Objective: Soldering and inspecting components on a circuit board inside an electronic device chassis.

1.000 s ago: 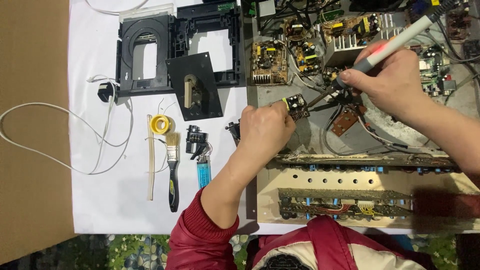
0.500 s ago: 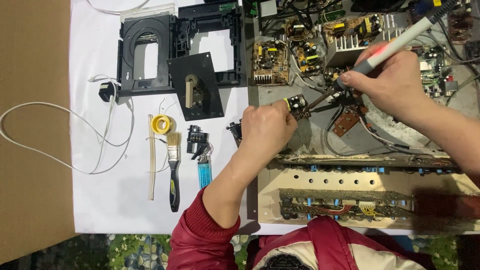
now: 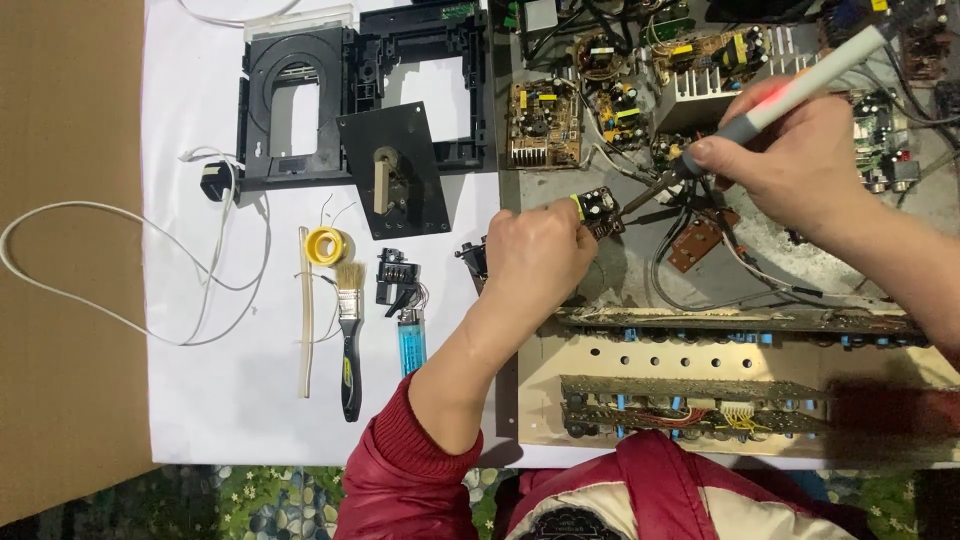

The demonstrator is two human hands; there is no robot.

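My left hand [image 3: 537, 252] pinches a small dark circuit board [image 3: 601, 208] and holds it up over the open metal chassis [image 3: 640, 280]. My right hand [image 3: 790, 160] grips a grey and white soldering iron [image 3: 800, 88], whose thin tip touches the right edge of that small board. A brown circuit board [image 3: 697, 246] with wires lies just below the tip inside the chassis. Red sleeves cover both of my forearms.
Green circuit boards [image 3: 543, 122] sit at the chassis top. On the white sheet lie black plastic drive frames [image 3: 300, 100], a black plate [image 3: 395, 170], a yellow tape roll [image 3: 325, 245], a brush [image 3: 349, 340], a blue lighter [image 3: 411, 345], a white cable [image 3: 130, 260].
The soldering iron tip and my right hand have shifted slightly toward the small board; my left hand stays nearly still holding it.
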